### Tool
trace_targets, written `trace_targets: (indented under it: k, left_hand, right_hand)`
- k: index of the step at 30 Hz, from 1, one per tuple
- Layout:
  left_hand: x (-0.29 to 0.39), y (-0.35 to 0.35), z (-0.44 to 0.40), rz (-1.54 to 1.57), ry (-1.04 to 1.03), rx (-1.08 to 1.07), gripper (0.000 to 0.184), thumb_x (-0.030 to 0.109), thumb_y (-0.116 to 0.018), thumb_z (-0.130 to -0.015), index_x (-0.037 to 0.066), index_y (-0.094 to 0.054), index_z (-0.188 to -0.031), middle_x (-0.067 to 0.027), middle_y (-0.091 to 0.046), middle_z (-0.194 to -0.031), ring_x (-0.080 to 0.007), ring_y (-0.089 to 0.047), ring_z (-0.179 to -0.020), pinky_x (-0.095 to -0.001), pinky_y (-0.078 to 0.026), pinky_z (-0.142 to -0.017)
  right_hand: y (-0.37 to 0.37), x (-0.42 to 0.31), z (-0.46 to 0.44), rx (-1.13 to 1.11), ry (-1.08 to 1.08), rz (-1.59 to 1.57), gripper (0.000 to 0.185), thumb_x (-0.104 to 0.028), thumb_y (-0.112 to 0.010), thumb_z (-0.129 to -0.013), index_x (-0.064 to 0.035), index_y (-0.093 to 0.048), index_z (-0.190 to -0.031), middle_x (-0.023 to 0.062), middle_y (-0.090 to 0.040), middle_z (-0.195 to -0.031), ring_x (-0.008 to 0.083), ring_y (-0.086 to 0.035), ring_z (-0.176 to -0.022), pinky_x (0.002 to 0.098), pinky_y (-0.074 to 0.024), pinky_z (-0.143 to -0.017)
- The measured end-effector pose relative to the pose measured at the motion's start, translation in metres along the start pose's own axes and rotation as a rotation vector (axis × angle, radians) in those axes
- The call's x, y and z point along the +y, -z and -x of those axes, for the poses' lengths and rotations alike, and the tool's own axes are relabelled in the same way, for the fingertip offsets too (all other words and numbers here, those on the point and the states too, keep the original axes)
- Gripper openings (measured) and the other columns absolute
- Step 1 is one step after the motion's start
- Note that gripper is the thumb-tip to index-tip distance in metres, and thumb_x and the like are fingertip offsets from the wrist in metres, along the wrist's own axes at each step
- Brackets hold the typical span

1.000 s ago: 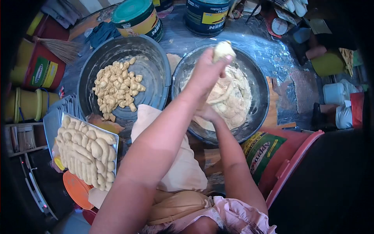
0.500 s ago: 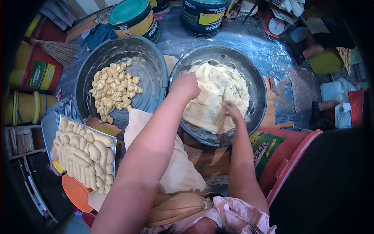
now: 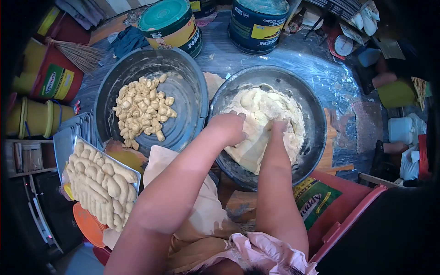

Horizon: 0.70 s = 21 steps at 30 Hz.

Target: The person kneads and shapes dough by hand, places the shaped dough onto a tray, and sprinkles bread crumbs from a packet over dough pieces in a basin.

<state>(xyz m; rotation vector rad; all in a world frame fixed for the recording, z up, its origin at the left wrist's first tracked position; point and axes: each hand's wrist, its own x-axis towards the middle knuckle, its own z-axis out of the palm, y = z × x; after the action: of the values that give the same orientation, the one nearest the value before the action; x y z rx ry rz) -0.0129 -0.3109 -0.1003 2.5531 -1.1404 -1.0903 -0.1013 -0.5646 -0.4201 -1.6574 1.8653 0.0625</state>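
Two hands in head view: left hand [image 3: 231, 128] at dough's [image 3: 259, 103] left edge, right hand [image 3: 278, 127] nearer its middle. Dough inside basin [image 3: 317, 123], mostly beyond fingers; roundish, no clear long axis. Left fingers curled, right partly hidden; pinch or not, cannot tell. Rim encircles dough. Left: second basin [image 3: 198, 89], dough pieces [image 3: 142, 107]. Near right: red bucket [image 3: 349, 196].

The person wears a pale pink top [image 3: 270, 247], its soft cloth bunched in loose folds, beside smooth tan cloth [image 3: 195, 252]. The left hand [image 3: 230, 128], right hand [image 3: 278, 127] and both forearms [image 3: 277, 192] are bare.
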Motion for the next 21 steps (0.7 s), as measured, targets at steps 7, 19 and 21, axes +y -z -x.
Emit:
trace_targets:
  k: [7,19,21]
  left_hand:
    - [0.001,-0.003,-0.008,0.021,-0.085,0.020,0.059,0.035,-0.064,-0.081,0.004,-0.048,-0.128,-0.0202,-0.056,-0.118,-0.0336,-0.056,-0.107,-0.0411,-0.046,-0.090]
    - [0.010,0.000,0.000,0.036,-0.092,0.022,0.061,0.035,-0.065,-0.080,0.005,-0.048,-0.130,-0.0219,-0.055,-0.120,-0.0342,-0.055,-0.109,-0.0404,-0.045,-0.092]
    - [0.010,0.001,0.003,0.037,-0.091,0.012,0.062,0.036,-0.065,-0.080,0.005,-0.047,-0.131,-0.0218,-0.055,-0.122,-0.0340,-0.055,-0.110,-0.0402,-0.045,-0.092]
  right_hand:
    - [-0.010,0.012,0.032,0.239,0.600,-0.282,0.026,-0.016,-0.064,-0.074,-0.0071,-0.050,-0.095,0.0124,-0.060,-0.088,0.0304,-0.060,-0.086,0.0405,-0.0462,-0.077]
    - [0.084,0.033,0.177,-1.130,0.765,0.354,0.036,-0.021,-0.054,-0.079,0.0003,-0.049,-0.109,0.0214,-0.062,-0.093,0.0303,-0.061,-0.086,0.0396,-0.0490,-0.078]
    - [0.099,0.051,0.178,-1.064,0.964,0.505,0.037,-0.013,-0.057,-0.076,-0.0008,-0.048,-0.110,0.0130,-0.060,-0.092,0.0204,-0.057,-0.079,0.0343,-0.0483,-0.071]
